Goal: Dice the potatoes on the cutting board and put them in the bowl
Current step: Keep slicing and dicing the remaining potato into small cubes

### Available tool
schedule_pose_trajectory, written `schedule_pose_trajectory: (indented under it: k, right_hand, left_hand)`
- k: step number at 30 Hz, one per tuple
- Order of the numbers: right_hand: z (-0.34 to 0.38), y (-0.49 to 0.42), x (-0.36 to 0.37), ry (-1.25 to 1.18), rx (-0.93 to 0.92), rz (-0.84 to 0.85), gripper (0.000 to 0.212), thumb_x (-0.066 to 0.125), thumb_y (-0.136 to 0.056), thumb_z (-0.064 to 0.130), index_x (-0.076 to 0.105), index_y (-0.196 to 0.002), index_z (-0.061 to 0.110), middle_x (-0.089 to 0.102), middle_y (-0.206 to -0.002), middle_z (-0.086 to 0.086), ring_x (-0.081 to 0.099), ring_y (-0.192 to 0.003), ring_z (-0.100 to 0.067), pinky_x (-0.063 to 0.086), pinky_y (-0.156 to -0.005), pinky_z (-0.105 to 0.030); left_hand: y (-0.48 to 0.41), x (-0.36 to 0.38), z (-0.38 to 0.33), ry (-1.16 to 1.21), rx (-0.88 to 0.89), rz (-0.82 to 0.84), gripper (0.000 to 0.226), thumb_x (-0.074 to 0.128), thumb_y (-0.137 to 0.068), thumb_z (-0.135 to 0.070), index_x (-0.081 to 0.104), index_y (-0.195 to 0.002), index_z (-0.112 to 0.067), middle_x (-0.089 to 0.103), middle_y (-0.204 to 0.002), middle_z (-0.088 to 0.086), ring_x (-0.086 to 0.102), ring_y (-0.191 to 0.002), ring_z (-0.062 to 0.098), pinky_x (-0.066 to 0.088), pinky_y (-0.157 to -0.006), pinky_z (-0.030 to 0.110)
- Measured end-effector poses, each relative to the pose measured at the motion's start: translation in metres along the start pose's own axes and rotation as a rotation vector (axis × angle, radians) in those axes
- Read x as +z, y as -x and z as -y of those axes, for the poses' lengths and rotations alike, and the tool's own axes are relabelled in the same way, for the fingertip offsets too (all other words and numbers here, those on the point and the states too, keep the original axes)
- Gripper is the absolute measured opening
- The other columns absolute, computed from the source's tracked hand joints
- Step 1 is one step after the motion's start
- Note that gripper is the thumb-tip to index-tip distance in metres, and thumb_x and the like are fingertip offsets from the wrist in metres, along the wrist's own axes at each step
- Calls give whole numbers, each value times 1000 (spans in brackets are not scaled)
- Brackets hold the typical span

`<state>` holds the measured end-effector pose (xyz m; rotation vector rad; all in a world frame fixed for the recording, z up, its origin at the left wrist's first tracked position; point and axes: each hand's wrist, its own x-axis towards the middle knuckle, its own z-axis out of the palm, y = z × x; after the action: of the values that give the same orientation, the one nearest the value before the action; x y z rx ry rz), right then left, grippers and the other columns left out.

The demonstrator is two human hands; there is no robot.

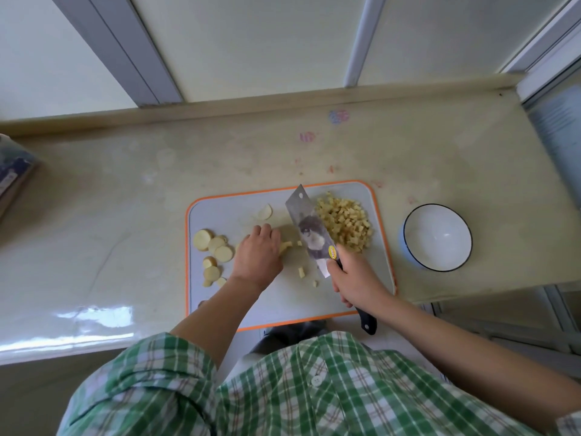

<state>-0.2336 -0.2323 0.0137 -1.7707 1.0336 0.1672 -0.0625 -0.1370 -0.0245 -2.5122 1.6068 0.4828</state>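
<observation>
While left hand (259, 256) clamps potato strips (285, 246) at its 2 o'clock, right hand (353, 280) grips the cleaver (306, 229); blade runs 11-to-5.

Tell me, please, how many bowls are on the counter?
1: the white bowl stands empty on the counter, just right of the cutting board. None seems hidden.

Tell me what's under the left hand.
Pale potato strips stick out from under the left hand, next to the cleaver. The hand covers the rest of that piece, so its shape is hidden.
</observation>
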Motion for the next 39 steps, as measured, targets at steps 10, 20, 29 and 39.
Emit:
schedule_pose_trajectory:
  k: [10, 20, 29, 39]
  right_hand:
    - [-22, 4, 59, 44, -94, -136, 21, 36, -93, 27, 36, -79, 12, 52, -61, -20, 50, -52, -38, 45, -53, -55]
    - [-36, -8, 17, 105, 7, -264, 13, 40, -97, 16, 40, -85, 12, 56, -64, -19, 54, -48, -34, 49, -49, -50]
    - [-24, -7, 11, -45, 5, -178, 16, 40, -99, 16, 38, -85, 10, 50, -62, -12, 43, -37, -16, 40, -37, -28]
    - [-33, -14, 6, 209, -32, -196, 12, 40, -98, 18, 44, -89, 10, 56, -66, -19, 53, -54, -34, 47, -52, -50]
  left_hand:
    - [6, 9, 9, 68, -58, -44, 40, 56, -86, -28, 47, -120, -8, 48, -115, 8, 45, -106, 24, 44, -81, 31]
    - [3, 12, -2, 207, -20, -61, 38, 55, -87, -22, 49, -121, -5, 47, -116, 11, 44, -105, 26, 42, -85, 31]
    - [3, 11, -3, 186, -30, -37, 41, 59, -84, -30, 48, -119, -11, 47, -115, 8, 46, -104, 25, 45, -73, 32]
    - [4, 12, 0, 183, -3, -55, 41, 59, -86, -32, 49, -120, -13, 47, -113, 6, 47, -102, 24, 43, -70, 30]
